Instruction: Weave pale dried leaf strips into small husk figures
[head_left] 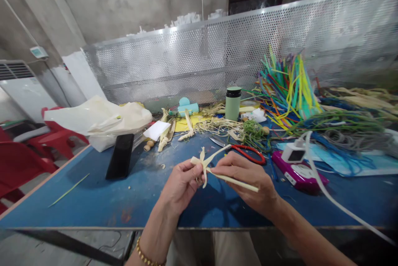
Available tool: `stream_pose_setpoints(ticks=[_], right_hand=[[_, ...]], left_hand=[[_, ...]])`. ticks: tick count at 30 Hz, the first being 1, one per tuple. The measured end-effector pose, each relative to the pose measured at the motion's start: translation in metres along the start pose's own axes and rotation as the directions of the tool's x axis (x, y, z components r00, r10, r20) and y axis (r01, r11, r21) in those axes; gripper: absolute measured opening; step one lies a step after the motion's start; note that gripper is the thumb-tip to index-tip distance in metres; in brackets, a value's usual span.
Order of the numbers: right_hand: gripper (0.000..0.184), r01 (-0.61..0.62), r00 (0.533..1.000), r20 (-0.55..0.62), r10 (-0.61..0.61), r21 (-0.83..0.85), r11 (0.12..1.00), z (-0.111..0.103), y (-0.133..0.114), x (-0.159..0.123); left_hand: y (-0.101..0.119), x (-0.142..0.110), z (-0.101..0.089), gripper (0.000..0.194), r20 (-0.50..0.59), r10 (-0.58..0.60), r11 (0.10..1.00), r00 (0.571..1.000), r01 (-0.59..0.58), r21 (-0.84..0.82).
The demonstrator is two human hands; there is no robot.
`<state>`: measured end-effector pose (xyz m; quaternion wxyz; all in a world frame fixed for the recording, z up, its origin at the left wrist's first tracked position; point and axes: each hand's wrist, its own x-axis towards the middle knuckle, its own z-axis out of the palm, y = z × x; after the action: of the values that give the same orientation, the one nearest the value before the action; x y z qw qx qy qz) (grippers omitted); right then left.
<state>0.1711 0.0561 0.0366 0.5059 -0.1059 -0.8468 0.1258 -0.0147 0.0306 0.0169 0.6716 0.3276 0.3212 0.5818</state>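
Observation:
A small star-like piece of pale husk strips (203, 162) is held above the blue table, with several strip ends sticking out of its centre. My left hand (182, 183) pinches its left side between thumb and fingers. From the right, the closed fingers of my right hand (250, 176) hold a strip near the centre, and a long pale strip end (241, 183) runs across them. What the curled fingers cover is hidden. Just behind my right hand lie scissors with red handles (259, 160).
A black phone (120, 157) and a white plastic bag (108, 118) are at left. Behind stand a green cup (233, 104) and dried stalks (187, 127). At right lie coloured strips (289, 87), a purple device (298, 172) and a white cable (329, 197). A perforated metal panel (186, 62) borders the table (102, 199).

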Motion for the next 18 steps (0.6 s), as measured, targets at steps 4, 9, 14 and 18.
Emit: stream_pose_setpoints(ticks=[4,9,14,18], right_hand=[[0.026,-0.014,1.0,0.019,0.014,0.017,1.0,-0.0007,-0.0023,0.0018],[0.011,-0.134,0.991,0.009,0.135,-0.023,0.991,0.0016,-0.0065,0.0005],[0.016,-0.302,0.953,0.003,0.302,-0.056,0.952,0.0045,-0.0089,-0.0005],[0.016,-0.423,0.904,0.057,0.424,-0.02,0.906,0.0089,-0.006,-0.0025]], left_hand=[[-0.0001,-0.0003,0.0003,0.025,0.022,0.024,0.997,0.999,-0.026,0.073],[-0.0008,-0.0014,0.0028,0.025,0.048,0.056,0.988,0.997,-0.062,0.138],[-0.0028,0.0002,0.0044,0.026,0.036,0.105,0.975,0.994,-0.11,0.193],[-0.0039,0.0004,0.005,0.024,0.009,0.12,0.968,0.993,-0.119,0.222]])
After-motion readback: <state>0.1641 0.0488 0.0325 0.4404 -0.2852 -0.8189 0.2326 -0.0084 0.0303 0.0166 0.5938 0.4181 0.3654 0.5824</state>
